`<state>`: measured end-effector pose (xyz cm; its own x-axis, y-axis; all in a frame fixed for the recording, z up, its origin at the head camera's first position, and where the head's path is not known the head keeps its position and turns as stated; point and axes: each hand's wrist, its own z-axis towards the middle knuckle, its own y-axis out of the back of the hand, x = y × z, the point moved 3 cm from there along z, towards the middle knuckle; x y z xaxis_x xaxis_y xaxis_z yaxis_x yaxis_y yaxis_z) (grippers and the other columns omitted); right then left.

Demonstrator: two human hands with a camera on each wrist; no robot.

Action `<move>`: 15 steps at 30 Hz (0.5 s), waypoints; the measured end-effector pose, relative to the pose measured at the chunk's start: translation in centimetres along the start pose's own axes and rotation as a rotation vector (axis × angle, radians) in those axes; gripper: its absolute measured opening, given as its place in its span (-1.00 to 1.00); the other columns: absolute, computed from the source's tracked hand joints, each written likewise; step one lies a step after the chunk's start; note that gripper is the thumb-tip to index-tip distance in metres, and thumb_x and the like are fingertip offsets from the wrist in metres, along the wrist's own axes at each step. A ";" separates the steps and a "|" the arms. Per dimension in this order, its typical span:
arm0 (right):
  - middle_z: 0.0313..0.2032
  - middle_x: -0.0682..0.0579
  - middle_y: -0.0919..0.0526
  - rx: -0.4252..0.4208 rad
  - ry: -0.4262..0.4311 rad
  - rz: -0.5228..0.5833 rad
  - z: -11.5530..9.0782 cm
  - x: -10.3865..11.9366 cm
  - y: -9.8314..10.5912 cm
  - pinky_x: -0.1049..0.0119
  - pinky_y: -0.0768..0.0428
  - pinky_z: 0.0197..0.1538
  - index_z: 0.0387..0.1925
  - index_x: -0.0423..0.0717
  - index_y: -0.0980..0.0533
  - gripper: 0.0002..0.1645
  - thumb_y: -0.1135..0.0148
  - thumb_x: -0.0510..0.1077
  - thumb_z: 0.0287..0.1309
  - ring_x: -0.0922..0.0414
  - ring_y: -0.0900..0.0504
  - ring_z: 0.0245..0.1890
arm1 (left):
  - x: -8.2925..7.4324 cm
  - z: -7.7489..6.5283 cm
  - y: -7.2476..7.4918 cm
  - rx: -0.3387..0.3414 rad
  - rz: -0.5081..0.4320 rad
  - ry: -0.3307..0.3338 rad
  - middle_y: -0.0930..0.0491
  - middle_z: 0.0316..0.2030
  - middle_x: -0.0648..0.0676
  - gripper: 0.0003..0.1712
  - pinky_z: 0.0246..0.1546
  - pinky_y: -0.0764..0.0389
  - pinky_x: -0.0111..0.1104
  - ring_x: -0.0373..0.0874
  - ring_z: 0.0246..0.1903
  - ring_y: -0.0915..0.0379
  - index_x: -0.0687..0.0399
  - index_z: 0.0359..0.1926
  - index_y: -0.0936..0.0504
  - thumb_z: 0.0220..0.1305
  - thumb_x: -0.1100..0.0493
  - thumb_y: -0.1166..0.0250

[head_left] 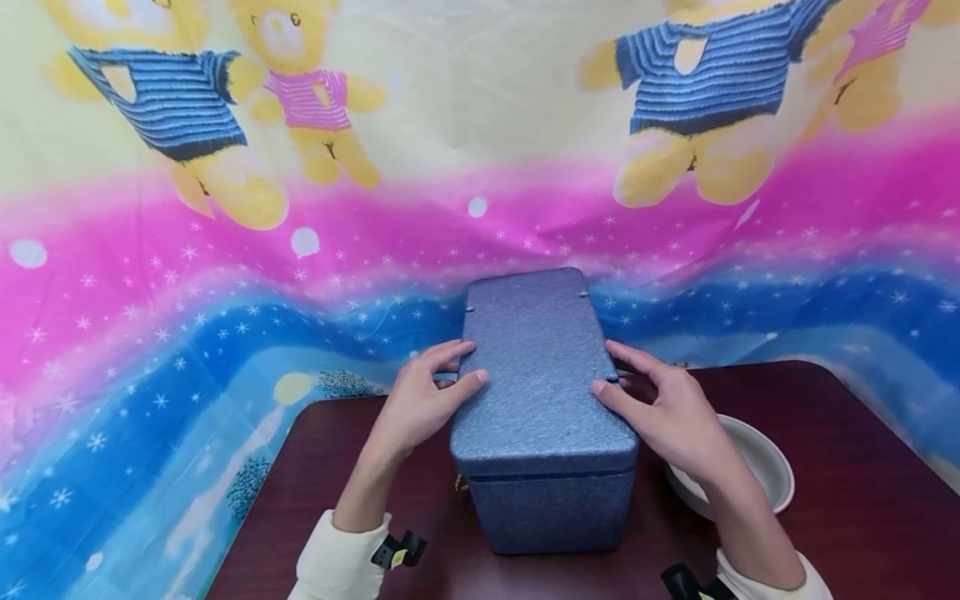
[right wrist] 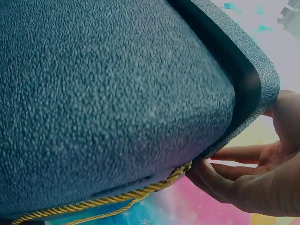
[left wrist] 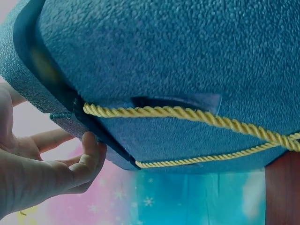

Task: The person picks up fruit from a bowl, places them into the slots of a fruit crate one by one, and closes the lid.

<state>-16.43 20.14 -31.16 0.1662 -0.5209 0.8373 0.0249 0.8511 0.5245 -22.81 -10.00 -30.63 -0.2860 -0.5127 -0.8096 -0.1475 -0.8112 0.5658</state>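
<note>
A long blue-grey box point(head_left: 555, 515) with a pebbled, foam-like surface stands in the middle of the table, its lid point(head_left: 536, 367) on top. The left hand point(head_left: 426, 396) holds the lid's left edge, thumb on the top face and fingers at the rim's side. On the opposite edge, the right hand point(head_left: 675, 408) does likewise. A dark gap shows between lid rim and box wall in both wrist views. Twisted yellow cord point(left wrist: 187, 112) runs along the box's side in the left wrist view; more yellow cord point(right wrist: 103, 201) appears in the right wrist view. The box's inside is hidden.
A white round bowl point(head_left: 776, 471) stands right of the box, partly behind the right forearm. The dark red-brown table point(head_left: 847, 500) has rounded far corners. A printed cloth point(head_left: 480, 125) with bears and snowflakes hangs right behind it.
</note>
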 end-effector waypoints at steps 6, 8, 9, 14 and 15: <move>0.61 -0.25 -0.31 0.000 -0.023 0.020 0.0 -0.5 -0.1 -0.23 -0.62 0.36 0.67 0.11 -0.24 -0.12 -0.28 0.25 0.50 -0.26 -0.51 0.48 | 0.1 0.1 -0.8 -0.037 -0.024 -0.004 -0.37 0.59 0.06 -0.33 0.33 -0.64 0.08 0.10 0.36 -0.53 -0.11 0.50 -0.56 0.44 -0.08 -0.42; 0.59 -0.26 -0.33 0.000 -0.029 0.021 0.0 -0.6 -0.2 -0.23 -0.61 0.37 0.67 0.09 -0.24 -0.12 -0.28 0.25 0.50 -0.25 -0.51 0.48 | 0.3 0.0 -1.0 -0.051 -0.027 -0.006 -0.36 0.59 0.06 -0.33 0.32 -0.64 0.10 0.08 0.34 -0.54 -0.11 0.49 -0.56 0.44 -0.09 -0.42; 0.59 -0.26 -0.34 -0.002 -0.029 0.021 0.0 -0.7 -0.3 -0.23 -0.61 0.37 0.67 0.09 -0.24 -0.12 -0.28 0.24 0.50 -0.25 -0.52 0.47 | 0.3 0.0 -1.1 -0.055 -0.028 -0.008 -0.37 0.59 0.07 -0.33 0.31 -0.65 0.10 0.07 0.34 -0.54 -0.11 0.49 -0.56 0.44 -0.09 -0.42; 0.60 -0.26 -0.32 0.010 -0.021 0.025 0.1 -0.8 -0.4 -0.21 -0.59 0.40 0.68 0.08 -0.22 -0.12 -0.26 0.24 0.52 -0.25 -0.49 0.50 | 0.5 -0.3 -1.2 -0.069 -0.015 -0.015 -0.38 0.58 0.04 -0.32 0.24 -0.64 0.05 0.02 0.32 -0.51 -0.12 0.51 -0.55 0.43 -0.08 -0.43; 0.60 -0.26 -0.31 0.012 -0.018 0.026 0.1 -0.8 -0.4 -0.20 -0.58 0.41 0.68 0.09 -0.22 -0.12 -0.26 0.24 0.52 -0.24 -0.48 0.50 | 0.5 -0.4 -1.3 -0.070 -0.014 -0.017 -0.38 0.58 0.04 -0.31 0.24 -0.64 0.05 0.02 0.33 -0.51 -0.12 0.51 -0.54 0.43 -0.07 -0.44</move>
<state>-16.64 20.20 -32.05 0.1488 -0.4994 0.8535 0.0093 0.8638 0.5038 -22.43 -9.35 -31.82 -0.3004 -0.4966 -0.8143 -0.0851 -0.8364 0.5415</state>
